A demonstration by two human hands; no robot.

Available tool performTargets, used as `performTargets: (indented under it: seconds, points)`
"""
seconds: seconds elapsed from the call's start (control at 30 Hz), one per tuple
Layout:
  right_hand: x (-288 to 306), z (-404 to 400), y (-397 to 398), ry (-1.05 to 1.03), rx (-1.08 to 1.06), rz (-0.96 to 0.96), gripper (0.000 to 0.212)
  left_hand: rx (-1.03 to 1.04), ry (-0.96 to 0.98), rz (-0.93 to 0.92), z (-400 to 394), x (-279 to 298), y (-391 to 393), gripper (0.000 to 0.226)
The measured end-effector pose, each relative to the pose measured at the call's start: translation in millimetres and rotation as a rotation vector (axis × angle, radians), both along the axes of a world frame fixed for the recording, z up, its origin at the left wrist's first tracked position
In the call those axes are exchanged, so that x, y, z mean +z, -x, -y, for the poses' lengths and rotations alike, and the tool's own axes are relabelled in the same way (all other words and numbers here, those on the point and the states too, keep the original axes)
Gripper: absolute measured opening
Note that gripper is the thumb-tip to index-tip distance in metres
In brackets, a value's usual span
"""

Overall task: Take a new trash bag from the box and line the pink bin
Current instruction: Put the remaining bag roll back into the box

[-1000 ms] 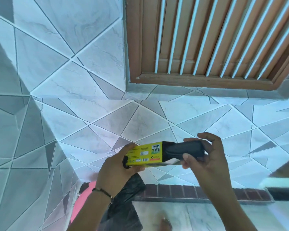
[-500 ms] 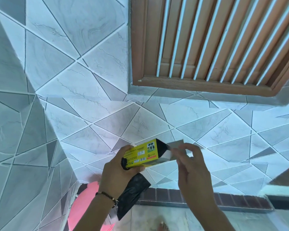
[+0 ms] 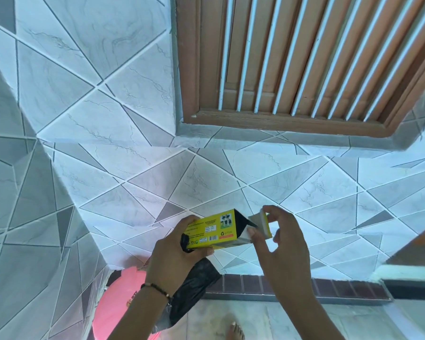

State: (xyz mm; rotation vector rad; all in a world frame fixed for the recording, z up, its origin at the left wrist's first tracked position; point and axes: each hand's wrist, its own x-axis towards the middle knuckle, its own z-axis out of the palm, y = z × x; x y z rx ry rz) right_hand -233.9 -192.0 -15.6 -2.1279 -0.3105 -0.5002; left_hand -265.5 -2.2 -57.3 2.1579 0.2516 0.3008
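My left hand (image 3: 172, 256) grips a yellow trash-bag box (image 3: 212, 230) at chest height, along with a black trash bag (image 3: 194, 288) that hangs down below the hand. My right hand (image 3: 277, 241) pinches the box's end flap (image 3: 263, 223) at its right end, and the dark inside of the box shows there. The pink bin (image 3: 118, 305) stands on the floor at the lower left, partly hidden behind my left forearm.
A grey patterned tiled wall fills the view, with a corner jutting out at left. A brown wooden louvred shutter (image 3: 304, 65) is at upper right. A dark brick skirting (image 3: 304, 287) runs along the floor. My foot (image 3: 234, 331) shows at the bottom edge.
The black roll that my right hand held at the box's end is back inside. My right hand has moved onto the end flap. The camera has tilted slightly; the hanging bag shows more.
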Motion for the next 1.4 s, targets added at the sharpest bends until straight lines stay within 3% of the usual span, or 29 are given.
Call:
performTargets:
  seconds: [0.13,0.27,0.5,0.83,1.4]
  points:
    - [-4,5,-4,-0.135,0.129,-0.013,0.029,-0.003,-0.008,-0.005,4,0,-3,0.056]
    - [-8,6,-6,-0.134,0.224,-0.017,0.033,-0.031,-0.041,-0.008,8,3,-10,0.055]
    - [-9,11,-11,-0.247,0.151,-0.125,0.026,-0.043,-0.07,-0.005,11,0,-18,0.056]
    - [-13,11,-15,-0.161,0.197,-0.116,0.02,-0.064,-0.033,-0.016,8,-7,-25,0.054]
    - [-36,-3,-25,-0.107,0.249,-0.112,0.046,-0.014,-0.06,-0.036,3,-10,-37,0.058]
